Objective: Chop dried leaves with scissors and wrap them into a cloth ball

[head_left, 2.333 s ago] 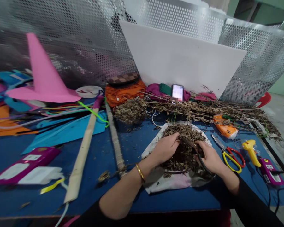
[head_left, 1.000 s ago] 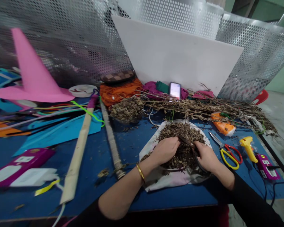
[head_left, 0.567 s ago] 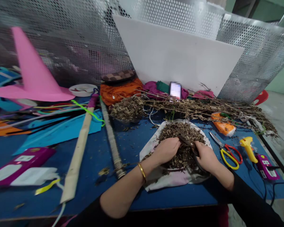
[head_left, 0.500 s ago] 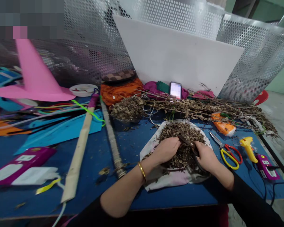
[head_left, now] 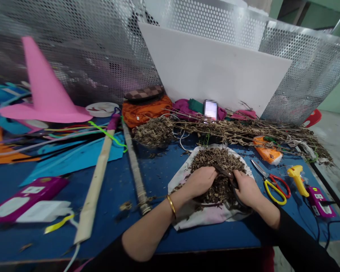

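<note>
My right hand [head_left: 247, 189] is wrapped around the handles of dark scissors [head_left: 226, 172], whose blades point left over a heap of dried plant bits [head_left: 219, 190]. Close to the blade tips, my left hand [head_left: 203, 180] is closed, its fingertips pressed together. Whatever it pinches is hidden. Brown cut pieces are piled on a white cloth [head_left: 212, 216] spread over the blue table. A gold bangle [head_left: 171, 206] circles my left wrist.
Scissors with red and yellow handles [head_left: 274, 189], a yellow glue gun [head_left: 298, 179] and a purple power strip [head_left: 320, 202] lie at right. Behind are dried branches [head_left: 238, 130] and a phone [head_left: 210, 110]. At left lie a wooden stick [head_left: 95, 189] and a pink paper hat [head_left: 45, 90].
The view has shifted very slightly, so everything sits a little lower and to the right. Both hands and the dark scissors keep almost the same place over the heap.
</note>
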The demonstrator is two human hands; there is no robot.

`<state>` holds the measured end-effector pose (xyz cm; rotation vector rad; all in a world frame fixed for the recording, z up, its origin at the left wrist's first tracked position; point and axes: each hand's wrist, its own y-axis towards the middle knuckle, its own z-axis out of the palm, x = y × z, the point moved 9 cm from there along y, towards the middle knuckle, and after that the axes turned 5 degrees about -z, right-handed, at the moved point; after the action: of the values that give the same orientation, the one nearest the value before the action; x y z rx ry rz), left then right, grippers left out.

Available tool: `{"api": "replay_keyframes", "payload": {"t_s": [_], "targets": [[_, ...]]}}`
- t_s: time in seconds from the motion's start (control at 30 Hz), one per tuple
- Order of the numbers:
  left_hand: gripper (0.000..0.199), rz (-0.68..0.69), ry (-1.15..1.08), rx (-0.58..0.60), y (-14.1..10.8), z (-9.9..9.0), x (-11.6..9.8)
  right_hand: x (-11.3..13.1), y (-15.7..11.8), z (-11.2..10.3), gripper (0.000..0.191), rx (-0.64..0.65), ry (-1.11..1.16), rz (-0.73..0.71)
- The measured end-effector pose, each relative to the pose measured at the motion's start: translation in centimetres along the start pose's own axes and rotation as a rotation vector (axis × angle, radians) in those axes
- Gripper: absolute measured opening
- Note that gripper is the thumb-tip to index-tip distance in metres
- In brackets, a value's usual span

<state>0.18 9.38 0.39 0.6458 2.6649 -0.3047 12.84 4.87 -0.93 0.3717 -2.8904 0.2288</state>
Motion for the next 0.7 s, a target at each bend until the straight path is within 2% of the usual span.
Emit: {"api": "replay_keyframes", "payload": {"t_s": [0.3, 0.5, 0.7], "targets": [[0.035, -0.006, 0.006, 0.028, 0.13, -0.23, 0.08, -0.08, -0.08, -0.11, 0.032, 0.019, -0.002, 0.011], [0.037, 0.007, 0.004, 0.038, -0.03, -0.06, -0.22, 0.14, -0.04, -0.45, 0.047, -0.024, -0.008, -0.008], [0.035, -0.009, -0.005, 0.036, 0.09, -0.03, 0.00, -0.22, 0.18, 0.28, 0.035, 0.033, 0.004, 0.015]]}}
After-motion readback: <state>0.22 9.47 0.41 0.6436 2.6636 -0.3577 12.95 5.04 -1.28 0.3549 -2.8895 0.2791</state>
